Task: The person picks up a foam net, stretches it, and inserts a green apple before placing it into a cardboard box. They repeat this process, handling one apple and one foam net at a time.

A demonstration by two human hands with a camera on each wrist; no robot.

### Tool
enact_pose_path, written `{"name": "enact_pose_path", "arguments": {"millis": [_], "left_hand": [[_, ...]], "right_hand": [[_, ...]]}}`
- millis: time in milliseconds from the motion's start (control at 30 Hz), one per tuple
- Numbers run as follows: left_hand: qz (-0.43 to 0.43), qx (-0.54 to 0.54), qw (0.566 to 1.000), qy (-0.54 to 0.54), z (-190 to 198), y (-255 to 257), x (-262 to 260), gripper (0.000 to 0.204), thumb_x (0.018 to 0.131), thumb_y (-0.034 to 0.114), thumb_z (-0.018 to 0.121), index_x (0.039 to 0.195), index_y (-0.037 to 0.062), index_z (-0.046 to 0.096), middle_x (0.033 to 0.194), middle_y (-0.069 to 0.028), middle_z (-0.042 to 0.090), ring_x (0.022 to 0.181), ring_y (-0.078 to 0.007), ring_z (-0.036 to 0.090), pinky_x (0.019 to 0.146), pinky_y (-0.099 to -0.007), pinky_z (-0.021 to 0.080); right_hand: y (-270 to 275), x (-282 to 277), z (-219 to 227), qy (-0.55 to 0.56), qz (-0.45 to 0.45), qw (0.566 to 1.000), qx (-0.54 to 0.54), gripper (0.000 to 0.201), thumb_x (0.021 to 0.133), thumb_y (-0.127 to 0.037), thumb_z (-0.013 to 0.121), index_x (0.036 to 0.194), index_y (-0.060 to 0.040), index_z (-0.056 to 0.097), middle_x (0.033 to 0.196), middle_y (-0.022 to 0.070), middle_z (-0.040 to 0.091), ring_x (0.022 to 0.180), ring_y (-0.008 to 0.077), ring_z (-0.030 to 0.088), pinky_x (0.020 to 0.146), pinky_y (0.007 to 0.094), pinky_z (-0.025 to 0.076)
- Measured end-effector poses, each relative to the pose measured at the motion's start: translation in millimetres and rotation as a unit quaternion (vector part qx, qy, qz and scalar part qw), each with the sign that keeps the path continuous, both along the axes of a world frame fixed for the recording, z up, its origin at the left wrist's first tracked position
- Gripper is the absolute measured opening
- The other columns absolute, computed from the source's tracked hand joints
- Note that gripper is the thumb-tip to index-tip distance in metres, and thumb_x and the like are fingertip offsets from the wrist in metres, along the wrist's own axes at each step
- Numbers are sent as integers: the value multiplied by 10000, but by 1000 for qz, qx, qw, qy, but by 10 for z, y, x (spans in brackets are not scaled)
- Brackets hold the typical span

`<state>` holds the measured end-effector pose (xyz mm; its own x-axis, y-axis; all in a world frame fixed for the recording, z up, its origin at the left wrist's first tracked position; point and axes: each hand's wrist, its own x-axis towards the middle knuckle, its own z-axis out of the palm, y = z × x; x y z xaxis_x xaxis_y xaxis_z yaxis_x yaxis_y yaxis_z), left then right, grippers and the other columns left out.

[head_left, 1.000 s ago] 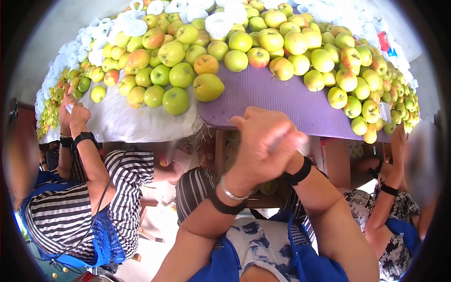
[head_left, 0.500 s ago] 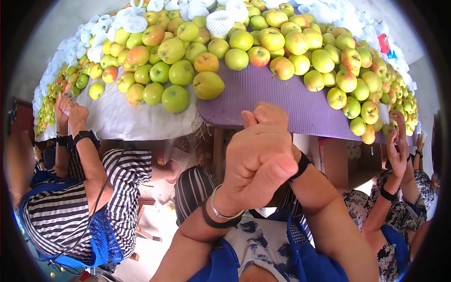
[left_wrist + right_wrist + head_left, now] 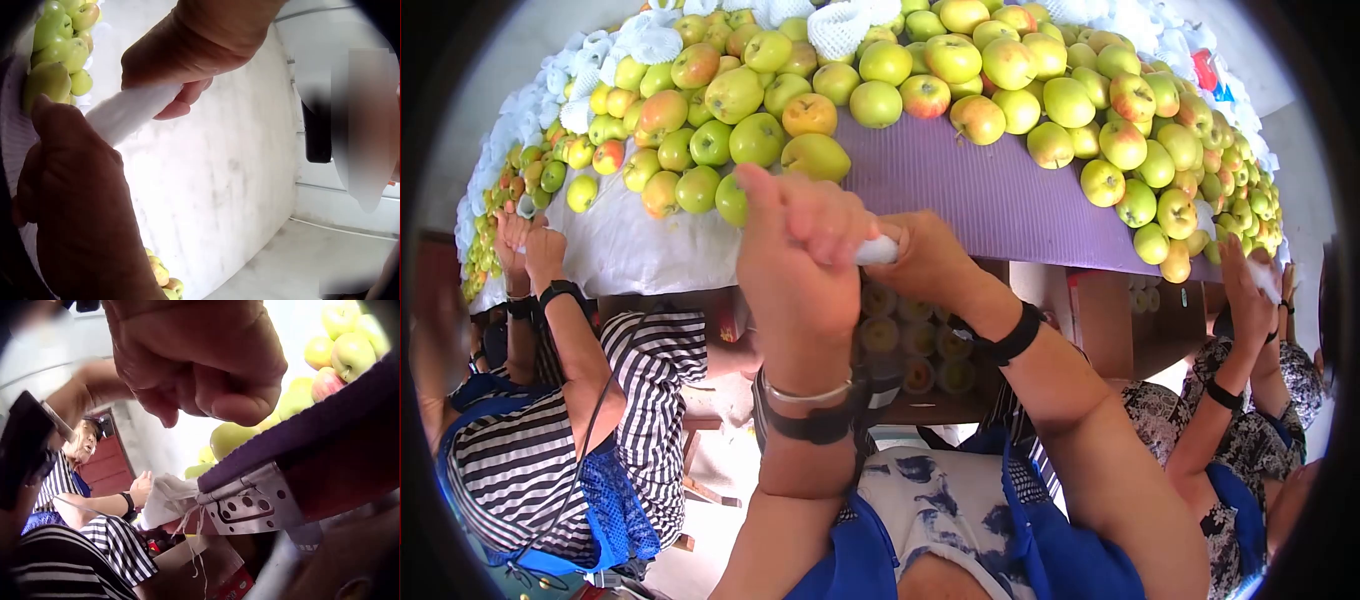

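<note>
A short white foam fruit net [image 3: 876, 250], squeezed into a thin roll, spans the gap between my two hands in front of the table edge. My left hand [image 3: 800, 250], with a silver bracelet at its wrist, grips one end with curled fingers. At the other end my right hand [image 3: 935, 260] pinches it between thumb and fingers. The left wrist view shows the white roll [image 3: 134, 112] running slantwise from hand to hand. Beyond my left hand, green and red apples [image 3: 755, 140] are heaped on the table.
A purple ribbed mat [image 3: 960, 190] and a white cloth [image 3: 625, 235] cover the table. More foam nets [image 3: 840, 28] lie at the back. Under the table is a box of round fruit [image 3: 915, 340]. One person in stripes [image 3: 530, 430] sits at left, others at right.
My left hand, earlier bent across and in front of the right one, has swung left and turned upright. The foam net now shows between the hands. At right, a neighbour's hands have risen.
</note>
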<state>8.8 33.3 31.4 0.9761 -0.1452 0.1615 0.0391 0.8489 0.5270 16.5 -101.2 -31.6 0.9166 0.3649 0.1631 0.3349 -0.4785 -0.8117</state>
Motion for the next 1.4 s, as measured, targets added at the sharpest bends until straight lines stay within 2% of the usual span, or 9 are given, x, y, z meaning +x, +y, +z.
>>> {"name": "enact_pose_path", "arguments": {"millis": [133, 233, 433, 500, 600, 700, 800, 967, 1400], "left_hand": [[-9, -64, 993, 103, -113, 114, 132, 431, 950, 469, 332, 778, 89, 441, 667, -34, 406, 653, -199, 424, 716, -388, 384], [-14, -71, 992, 107, -206, 152, 153, 429, 944, 446, 356, 931, 36, 479, 829, -97, 489, 810, -266, 478, 847, -461, 375], [3, -28, 994, 105, -50, 69, 104, 474, 957, 380, 351, 1151, -39, 457, 1089, -153, 525, 1032, -313, 504, 886, -482, 388], [-47, -74, 993, 85, -121, 160, 120, 480, 948, 359, 378, 1227, -27, 434, 1193, -180, 520, 1118, -347, 485, 922, -527, 370], [-72, -71, 991, 86, -218, 259, 151, 429, 939, 306, 410, 1224, -13, 446, 1207, -166, 528, 1107, -323, 506, 899, -514, 395], [45, 154, 986, 50, -234, 190, 72, 380, 931, 256, 428, 1223, 15, 462, 1184, -137, 554, 1080, -299, 531, 836, -483, 441], [-82, -28, 990, 110, -236, 366, 162, 357, 934, 247, 425, 1205, 21, 479, 1164, -128, 572, 1033, -282, 557, 779, -440, 474], [39, 128, 985, 109, -212, 464, 172, 397, 955, 321, 396, 1086, -22, 544, 909, -111, 631, 805, -181, 595, 675, -293, 471], [13, 209, 977, 35, -128, 331, 123, 316, 913, 250, 469, 1049, -22, 555, 809, -71, 605, 605, -145, 493, 521, -264, 374]], "right_hand": [[-78, -8, 140, 240, 63, 960, 132, 257, 752, -274, 670, 773, -27, 603, 664, 37, 598, 593, 206, 570, 560, 337, 454], [-146, -22, 298, 231, 70, 953, 185, 278, 794, -306, 644, 816, -33, 594, 669, -28, 516, 586, 93, 483, 520, 261, 407], [-333, 9, 347, 361, 122, 830, 406, 301, 819, -341, 634, 916, -62, 573, 624, -60, 424, 529, 22, 351, 459, 183, 279], [-345, 15, 349, 353, 110, 843, 390, 312, 821, -355, 633, 914, -63, 575, 620, -65, 414, 525, 24, 347, 455, 182, 277], [-344, 31, 369, 353, 104, 854, 369, 319, 826, -366, 630, 916, -64, 577, 618, -67, 413, 523, 26, 348, 452, 182, 277], [-350, 51, 362, 344, 102, 860, 362, 315, 830, -365, 627, 925, -68, 581, 612, -71, 414, 516, 27, 351, 448, 179, 276], [-379, 57, 366, 341, 89, 861, 366, 297, 837, -356, 624, 916, -74, 577, 596, -76, 402, 501, 25, 337, 440, 181, 263], [-436, 111, 309, 318, 75, 828, 455, 275, 857, -353, 610, 866, -85, 548, 578, -87, 339, 483, 22, 271, 438, 193, 215], [-350, 79, 342, 293, 72, 900, 314, 263, 829, -340, 634, 893, -85, 617, 634, -79, 444, 526, 27, 343, 461, 195, 287]]}}
